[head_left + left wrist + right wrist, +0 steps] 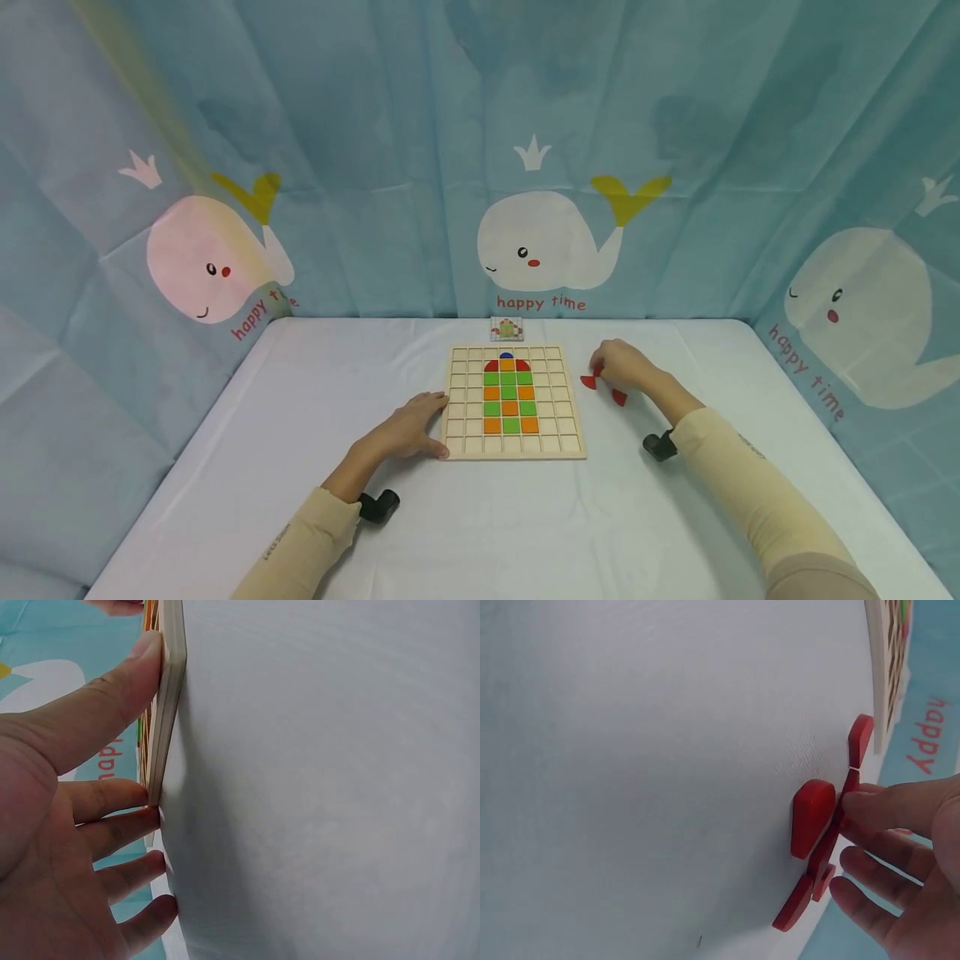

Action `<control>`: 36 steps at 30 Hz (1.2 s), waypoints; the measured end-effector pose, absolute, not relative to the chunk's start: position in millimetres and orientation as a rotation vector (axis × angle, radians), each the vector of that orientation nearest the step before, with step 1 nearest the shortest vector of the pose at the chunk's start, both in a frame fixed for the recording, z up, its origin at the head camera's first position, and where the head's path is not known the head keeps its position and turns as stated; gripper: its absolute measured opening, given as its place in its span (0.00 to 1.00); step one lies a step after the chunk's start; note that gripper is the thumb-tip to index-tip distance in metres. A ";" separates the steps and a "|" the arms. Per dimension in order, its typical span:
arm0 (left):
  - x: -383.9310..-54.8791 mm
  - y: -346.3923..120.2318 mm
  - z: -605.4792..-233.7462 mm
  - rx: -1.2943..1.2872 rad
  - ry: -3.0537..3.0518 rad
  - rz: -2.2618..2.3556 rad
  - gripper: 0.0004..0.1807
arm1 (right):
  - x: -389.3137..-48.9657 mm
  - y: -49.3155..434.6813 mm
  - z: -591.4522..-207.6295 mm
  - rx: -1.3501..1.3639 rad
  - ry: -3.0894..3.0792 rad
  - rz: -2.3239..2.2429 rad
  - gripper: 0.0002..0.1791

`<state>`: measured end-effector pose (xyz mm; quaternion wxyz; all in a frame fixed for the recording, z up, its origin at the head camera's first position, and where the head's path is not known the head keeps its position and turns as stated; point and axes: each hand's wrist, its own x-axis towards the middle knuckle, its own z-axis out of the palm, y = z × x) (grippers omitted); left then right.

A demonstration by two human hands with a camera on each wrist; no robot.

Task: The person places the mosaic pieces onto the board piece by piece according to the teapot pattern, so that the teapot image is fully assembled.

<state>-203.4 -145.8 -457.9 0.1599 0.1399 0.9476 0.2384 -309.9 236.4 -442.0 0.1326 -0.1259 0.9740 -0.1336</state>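
Note:
A wooden grid board [468,445] lies on the table, with green, orange, red and blue pieces forming a tower shape in its middle. My left hand [411,427] rests at the board's left side, fingers fairly straight. In the left wrist view its thumb [112,705] touches the board's edge. To the right of the board, my right hand [624,363] is over a small group of red pieces [618,397]. The right wrist view shows its thumb and a finger pinching one of them, partly hidden, while another red piece [813,817] lies just in front.
A small picture card [507,329] lies behind the board, near the table's back edge. Blue curtains [375,167] printed with whales hang around the back and sides of the white table [480,533].

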 end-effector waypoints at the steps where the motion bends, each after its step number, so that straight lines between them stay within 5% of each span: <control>1: -203.5 -145.9 -457.7 0.399 2.708 0.680 0.51 | -309.8 236.4 -441.0 -0.360 2.826 -0.387 0.15; 36: -204.6 -144.9 -458.7 0.398 2.723 0.647 0.52 | -310.2 238.8 -444.7 -0.369 2.891 -0.372 0.13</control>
